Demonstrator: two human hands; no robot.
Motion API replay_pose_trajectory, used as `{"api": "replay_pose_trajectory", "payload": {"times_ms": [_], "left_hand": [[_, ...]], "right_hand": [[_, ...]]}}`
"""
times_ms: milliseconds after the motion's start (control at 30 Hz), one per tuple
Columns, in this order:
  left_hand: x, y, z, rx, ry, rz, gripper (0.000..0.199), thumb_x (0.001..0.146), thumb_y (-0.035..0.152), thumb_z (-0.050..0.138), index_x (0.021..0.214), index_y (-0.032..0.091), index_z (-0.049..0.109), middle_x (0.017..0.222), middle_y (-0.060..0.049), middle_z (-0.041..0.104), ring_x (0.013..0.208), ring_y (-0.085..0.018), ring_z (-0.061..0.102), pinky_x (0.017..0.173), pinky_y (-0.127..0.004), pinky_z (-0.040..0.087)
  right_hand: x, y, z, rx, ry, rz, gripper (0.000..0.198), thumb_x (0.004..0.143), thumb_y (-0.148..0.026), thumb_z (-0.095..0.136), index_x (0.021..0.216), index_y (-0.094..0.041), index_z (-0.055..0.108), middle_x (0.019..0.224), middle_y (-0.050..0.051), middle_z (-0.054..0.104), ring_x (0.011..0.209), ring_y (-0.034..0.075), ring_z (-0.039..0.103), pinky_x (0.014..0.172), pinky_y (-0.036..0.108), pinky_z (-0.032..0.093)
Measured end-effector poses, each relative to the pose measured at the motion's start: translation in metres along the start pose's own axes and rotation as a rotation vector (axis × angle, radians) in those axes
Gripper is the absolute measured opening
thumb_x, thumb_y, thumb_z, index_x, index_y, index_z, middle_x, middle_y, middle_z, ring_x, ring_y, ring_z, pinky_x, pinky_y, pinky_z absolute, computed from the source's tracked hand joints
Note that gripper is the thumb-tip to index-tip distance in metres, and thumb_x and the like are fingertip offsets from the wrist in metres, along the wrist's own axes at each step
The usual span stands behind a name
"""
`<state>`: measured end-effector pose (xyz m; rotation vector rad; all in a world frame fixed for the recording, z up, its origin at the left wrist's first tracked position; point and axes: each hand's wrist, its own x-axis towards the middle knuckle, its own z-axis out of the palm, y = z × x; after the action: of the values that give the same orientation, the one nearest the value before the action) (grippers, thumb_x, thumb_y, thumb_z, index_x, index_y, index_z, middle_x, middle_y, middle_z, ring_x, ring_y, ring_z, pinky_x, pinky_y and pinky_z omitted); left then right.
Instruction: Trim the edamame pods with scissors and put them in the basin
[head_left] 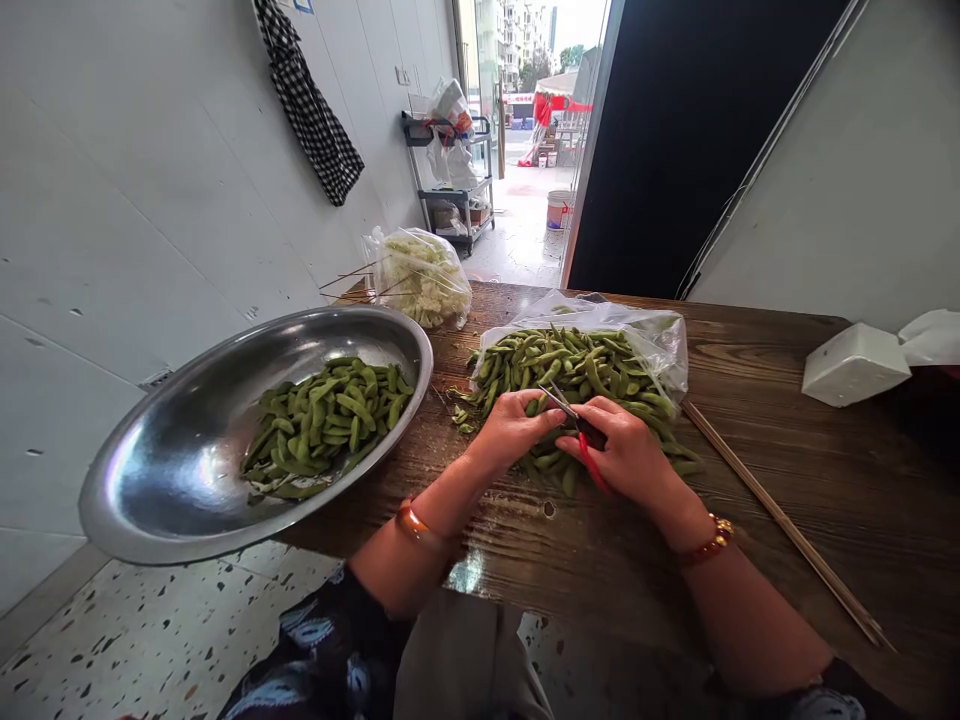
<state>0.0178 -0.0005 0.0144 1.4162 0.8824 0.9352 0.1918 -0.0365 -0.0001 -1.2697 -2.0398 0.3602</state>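
My right hand (626,450) is closed around a pair of scissors (587,462) with red and dark handles, the blades pointing up and to the left. My left hand (514,430) pinches a green edamame pod (534,406) close to the blades. Both hands are over a heap of edamame pods (577,360) that spills from a clear plastic bag (664,340) on the table. To the left, a wide steel bowl (172,470) holds a smaller pile of pods (330,420).
Thin wooden sticks (787,530) lie on the dark wooden table (750,400) at right. A bagged pale cauliflower (424,275) with skewers stands behind the bowl. A white box (855,365) sits at the right edge. Small green trimmings (463,418) lie near the heap.
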Motion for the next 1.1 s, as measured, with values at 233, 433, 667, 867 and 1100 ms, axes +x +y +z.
{"api": "replay_pose_trajectory", "payload": {"times_ms": [233, 433, 667, 867, 1100], "left_hand": [[0.004, -0.002, -0.004, -0.216, 0.076, -0.119, 0.032, 0.069, 0.040, 0.073, 0.081, 0.013, 0.058, 0.050, 0.007, 0.046, 0.040, -0.003, 0.035, 0.037, -0.016, 0.022], [0.006, -0.003, -0.011, -0.409, 0.085, -0.057, 0.027, 0.074, 0.034, 0.069, 0.084, 0.015, 0.051, 0.066, 0.002, 0.058, 0.043, -0.003, 0.040, 0.036, -0.014, 0.025], [0.004, -0.002, -0.007, -0.447, 0.032, -0.071, 0.030, 0.074, 0.035, 0.070, 0.084, 0.015, 0.050, 0.068, 0.002, 0.062, 0.043, -0.002, 0.040, 0.036, -0.014, 0.026], [0.001, -0.002, 0.001, -0.377, -0.069, -0.075, 0.032, 0.074, 0.038, 0.069, 0.082, 0.014, 0.050, 0.070, -0.001, 0.064, 0.043, -0.003, 0.043, 0.037, -0.015, 0.026], [-0.001, -0.003, 0.003, -0.348, -0.061, -0.069, 0.033, 0.074, 0.040, 0.069, 0.079, 0.014, 0.050, 0.065, 0.001, 0.060, 0.043, -0.003, 0.042, 0.038, -0.015, 0.026]], "right_hand": [[0.002, 0.001, 0.000, 0.070, 0.061, 0.041, 0.032, 0.085, -0.045, 0.061, 0.103, -0.019, 0.067, 0.079, 0.004, 0.061, 0.070, 0.017, 0.057, 0.065, 0.029, 0.047], [0.002, 0.003, -0.003, 0.109, 0.114, 0.077, 0.038, 0.083, -0.048, 0.061, 0.108, -0.020, 0.067, 0.088, 0.006, 0.064, 0.077, 0.019, 0.060, 0.070, 0.032, 0.049], [0.001, 0.000, 0.000, 0.076, 0.050, 0.085, 0.041, 0.081, -0.047, 0.064, 0.109, -0.019, 0.065, 0.086, 0.004, 0.061, 0.071, 0.017, 0.058, 0.066, 0.031, 0.048], [0.001, -0.002, 0.002, 0.076, 0.044, 0.049, 0.041, 0.077, -0.046, 0.069, 0.109, -0.020, 0.063, 0.092, 0.005, 0.061, 0.076, 0.018, 0.060, 0.070, 0.032, 0.050], [0.000, -0.005, 0.003, 0.053, 0.063, 0.027, 0.032, 0.083, -0.043, 0.064, 0.105, -0.019, 0.063, 0.090, 0.006, 0.060, 0.077, 0.019, 0.059, 0.070, 0.032, 0.049]]}}
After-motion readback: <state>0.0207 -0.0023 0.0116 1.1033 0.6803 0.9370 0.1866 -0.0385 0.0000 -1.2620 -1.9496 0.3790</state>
